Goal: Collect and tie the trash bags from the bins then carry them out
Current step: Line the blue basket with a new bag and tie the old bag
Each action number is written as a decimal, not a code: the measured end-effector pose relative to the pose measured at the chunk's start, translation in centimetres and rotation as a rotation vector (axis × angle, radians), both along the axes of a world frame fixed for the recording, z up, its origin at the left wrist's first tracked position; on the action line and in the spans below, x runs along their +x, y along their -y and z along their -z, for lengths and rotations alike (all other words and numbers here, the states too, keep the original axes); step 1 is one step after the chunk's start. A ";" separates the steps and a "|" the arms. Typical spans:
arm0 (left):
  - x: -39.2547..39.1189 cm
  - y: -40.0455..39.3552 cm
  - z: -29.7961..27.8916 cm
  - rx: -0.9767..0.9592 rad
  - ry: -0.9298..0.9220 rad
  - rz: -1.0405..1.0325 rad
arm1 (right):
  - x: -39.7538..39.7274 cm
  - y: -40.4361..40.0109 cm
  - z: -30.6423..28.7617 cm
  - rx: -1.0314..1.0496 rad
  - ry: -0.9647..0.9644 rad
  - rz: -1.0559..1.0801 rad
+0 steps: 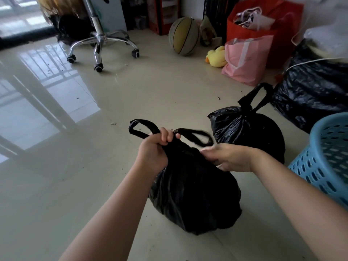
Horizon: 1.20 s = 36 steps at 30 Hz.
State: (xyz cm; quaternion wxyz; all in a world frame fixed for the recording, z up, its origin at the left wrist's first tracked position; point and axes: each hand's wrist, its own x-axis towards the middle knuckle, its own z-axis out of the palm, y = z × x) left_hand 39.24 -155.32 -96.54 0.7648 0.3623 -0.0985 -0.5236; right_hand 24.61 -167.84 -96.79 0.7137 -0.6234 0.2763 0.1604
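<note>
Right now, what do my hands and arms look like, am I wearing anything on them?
Both forearms are bare as far as the frame shows: no sleeves, gloves, watch or bracelet in view. The left hand and the right hand show no rings that can be made out, and the nails look short and unpainted. The right hand is slightly blurred, so fine detail there is uncertain.

Glossy crinkled plastic trash bag (194,196), perforated plastic basket (327,162), chrome chair base (99,44), polished floor tiles (75,185).
</note>
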 end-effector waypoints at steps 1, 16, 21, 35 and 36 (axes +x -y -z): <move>0.0 -0.1 -0.2 -0.009 0.006 0.016 | -0.2 0.2 0.2 0.029 0.038 0.096; 0.5 0.2 0.6 0.021 0.036 0.158 | 0.4 1.1 -1.2 0.487 0.674 0.798; 2.2 1.1 -0.6 -0.246 -0.356 -0.285 | 2.6 -0.2 -2.4 0.474 0.681 0.756; 3.2 -5.5 7.0 0.924 1.228 -0.002 | -4.5 3.9 4.6 -0.324 0.143 0.697; 3.1 -5.6 7.1 0.935 1.247 0.008 | -4.6 4.0 4.9 -0.337 0.133 0.704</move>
